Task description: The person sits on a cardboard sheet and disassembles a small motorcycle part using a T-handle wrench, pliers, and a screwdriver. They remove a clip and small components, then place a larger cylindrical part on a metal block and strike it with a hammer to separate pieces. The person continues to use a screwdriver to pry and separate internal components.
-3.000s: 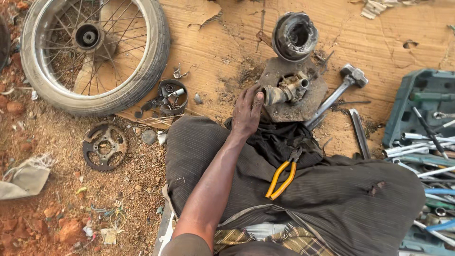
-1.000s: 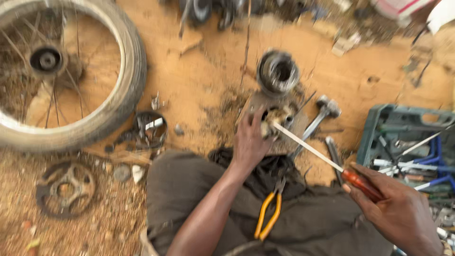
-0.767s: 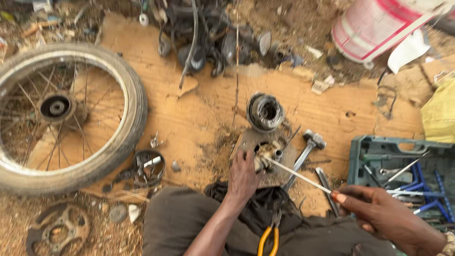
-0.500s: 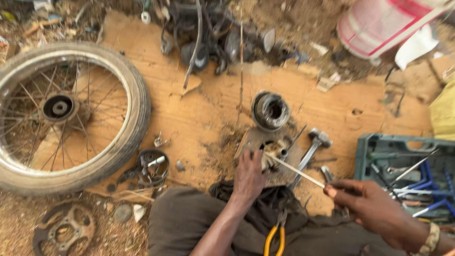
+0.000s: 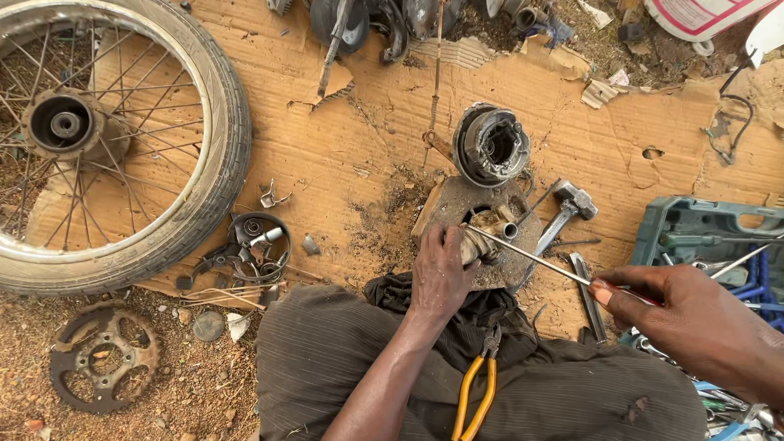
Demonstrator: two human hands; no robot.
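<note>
Cardboard (image 5: pixel 343 155) is spread over the dirt as a work mat, and on it, just in front of the person's knees, a small metal part (image 5: pixel 490 233) sits on a round metal plate (image 5: pixel 445 211) that gives it a firm base. The left hand (image 5: pixel 441 273) has its fingers curled down over the part to pin it, while the right hand (image 5: pixel 682 314) grips the red handle of a long screwdriver (image 5: pixel 535 260), its tip touching the part. Yellow pliers (image 5: pixel 476 390) lie on the lap, with 1 hammer (image 5: pixel 563 214) and an open toolbox (image 5: pixel 702 233) near the right hand for easy reach; the spoked wheel (image 5: pixel 106 139) lies well apart to the left.
</note>
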